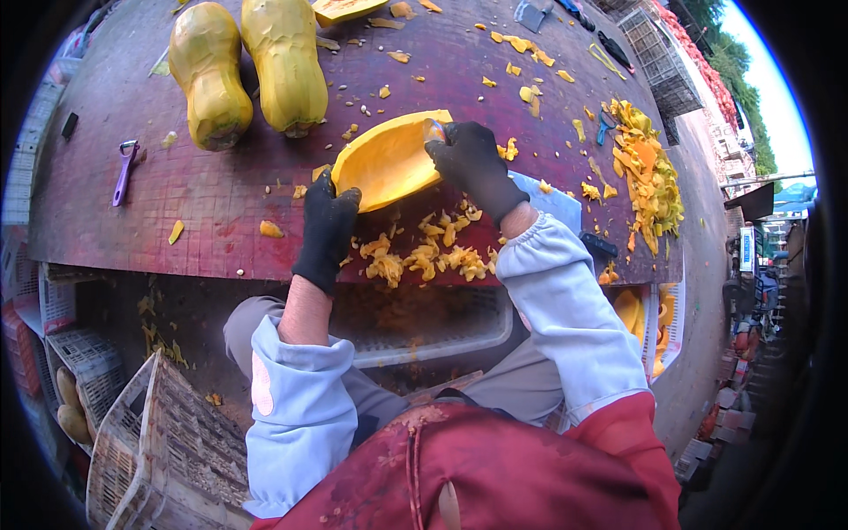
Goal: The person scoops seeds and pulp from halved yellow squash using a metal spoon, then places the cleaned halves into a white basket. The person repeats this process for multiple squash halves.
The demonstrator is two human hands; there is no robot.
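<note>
My left hand (329,222), in a black glove, grips the near left end of a hollowed, peeled squash half (381,162) with orange flesh. The cut side faces up, tilted towards me. My right hand (474,162), also in a black glove, is closed around a tool at the far right end; a bit of shiny metal (434,130) shows beside the fingers, but its full shape is hidden. Stringy squash pulp (424,255) lies in clumps below the half, at the table's near edge. Two whole peeled squashes (285,73) stand at the back left.
On the red table (218,212) lie a purple peeler (126,171), a blue peeler (604,127), a heap of peelings (646,175) and a cleaver-like blade (530,14). A plastic crate (437,348) sits below the table edge; another crate (165,444) stands at lower left.
</note>
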